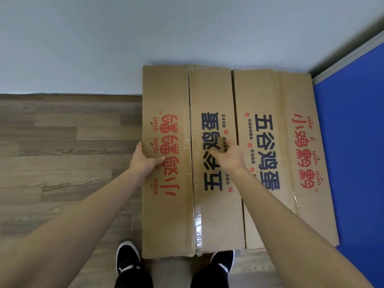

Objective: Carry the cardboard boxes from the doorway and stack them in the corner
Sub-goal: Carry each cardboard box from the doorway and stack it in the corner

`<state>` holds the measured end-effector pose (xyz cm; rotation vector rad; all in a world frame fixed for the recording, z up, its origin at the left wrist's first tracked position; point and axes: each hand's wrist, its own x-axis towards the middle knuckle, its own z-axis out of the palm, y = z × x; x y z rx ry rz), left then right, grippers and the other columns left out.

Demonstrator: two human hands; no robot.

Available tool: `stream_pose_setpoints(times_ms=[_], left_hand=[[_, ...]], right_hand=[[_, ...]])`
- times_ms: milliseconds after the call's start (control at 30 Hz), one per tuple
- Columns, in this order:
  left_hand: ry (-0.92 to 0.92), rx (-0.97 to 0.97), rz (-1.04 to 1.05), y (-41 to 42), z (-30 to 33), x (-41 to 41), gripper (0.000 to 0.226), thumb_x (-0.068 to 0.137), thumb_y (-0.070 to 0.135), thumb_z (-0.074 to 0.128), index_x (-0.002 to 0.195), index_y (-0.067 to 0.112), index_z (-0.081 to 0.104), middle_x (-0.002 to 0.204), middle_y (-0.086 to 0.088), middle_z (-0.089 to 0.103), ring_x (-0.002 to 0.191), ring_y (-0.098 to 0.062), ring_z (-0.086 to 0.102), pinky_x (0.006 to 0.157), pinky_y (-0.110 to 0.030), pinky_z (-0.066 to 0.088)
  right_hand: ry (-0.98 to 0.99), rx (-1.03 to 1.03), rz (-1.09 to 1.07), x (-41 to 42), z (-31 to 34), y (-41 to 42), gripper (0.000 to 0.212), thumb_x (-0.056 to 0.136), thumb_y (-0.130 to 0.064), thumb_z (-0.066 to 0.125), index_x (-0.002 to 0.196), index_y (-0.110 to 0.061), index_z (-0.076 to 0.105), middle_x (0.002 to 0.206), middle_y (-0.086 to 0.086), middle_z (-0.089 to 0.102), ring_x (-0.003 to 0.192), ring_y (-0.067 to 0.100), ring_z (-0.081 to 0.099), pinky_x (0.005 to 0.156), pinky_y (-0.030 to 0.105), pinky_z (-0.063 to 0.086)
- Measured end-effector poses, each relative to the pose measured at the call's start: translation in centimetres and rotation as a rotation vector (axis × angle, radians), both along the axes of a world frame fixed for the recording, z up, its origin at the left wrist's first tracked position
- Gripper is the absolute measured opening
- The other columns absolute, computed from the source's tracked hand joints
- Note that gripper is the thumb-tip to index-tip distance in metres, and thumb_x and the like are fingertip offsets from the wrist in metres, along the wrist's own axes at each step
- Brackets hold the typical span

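Two long cardboard boxes with red and dark blue print lie side by side in the corner. The left box [207, 215] is nearer to me, and its top sits higher than the right box [291, 96]. My left hand [143, 159] grips the left box's left edge, thumb on top. My right hand [229, 153] lies across the right part of the left box's top, fingers curled toward the seam between the boxes. What lies under the boxes is hidden.
A pale grey wall [145, 38] runs behind the boxes. A blue partition panel [353, 142] closes the right side. Wood-look floor [62, 152] stretches to the left. My feet in black shoes [127, 258] stand at the near end of the left box.
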<state>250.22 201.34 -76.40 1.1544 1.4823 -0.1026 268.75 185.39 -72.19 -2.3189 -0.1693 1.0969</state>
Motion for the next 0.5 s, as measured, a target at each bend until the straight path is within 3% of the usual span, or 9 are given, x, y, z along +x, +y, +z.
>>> stream_pose_setpoints(times_ms=[100,200,367,500], left_hand=[[0.069,0.090,-0.013,-0.5,-0.7,-0.1,0.098,0.074,0.022,0.088,0.154,0.028,0.032,0.137,-0.003,0.062,0.127,-0.029,0.059,0.104,-0.056,0.049],[0.067,0.143,-0.026,-0.6,-0.5,0.7,0.093,0.080,0.017,0.084,0.155,0.026,0.030,0.139,-0.004,0.060,0.130,-0.029,0.056,0.108,-0.054,0.046],[0.072,0.159,-0.113,-0.4,-0.1,0.6,0.092,0.083,0.017,0.081,0.156,0.026,0.026,0.143,-0.003,0.057,0.133,-0.027,0.053,0.110,-0.052,0.045],[0.086,0.156,-0.131,-0.6,1.1,0.5,0.073,0.085,0.014,0.078,0.146,0.019,0.040,0.138,-0.006,0.060,0.129,-0.029,0.057,0.107,-0.051,0.047]], right_hand=[[-0.017,-0.012,0.087,-0.6,-0.5,-0.2,0.067,0.095,-0.020,0.068,0.155,-0.017,0.039,0.155,0.005,0.040,0.141,0.026,0.044,0.114,0.044,0.042],[-0.041,-0.010,0.093,-0.6,-1.2,-0.3,0.066,0.096,-0.019,0.067,0.156,-0.017,0.038,0.158,0.006,0.035,0.142,0.026,0.043,0.115,0.046,0.042],[-0.063,-0.002,0.088,-0.9,-1.7,-0.6,0.063,0.096,-0.017,0.067,0.153,-0.014,0.041,0.156,0.007,0.037,0.142,0.027,0.043,0.116,0.045,0.041],[0.070,0.002,-0.038,-1.0,0.2,-1.5,0.060,0.098,-0.017,0.064,0.153,-0.017,0.042,0.151,0.005,0.049,0.138,0.025,0.048,0.113,0.041,0.041]])
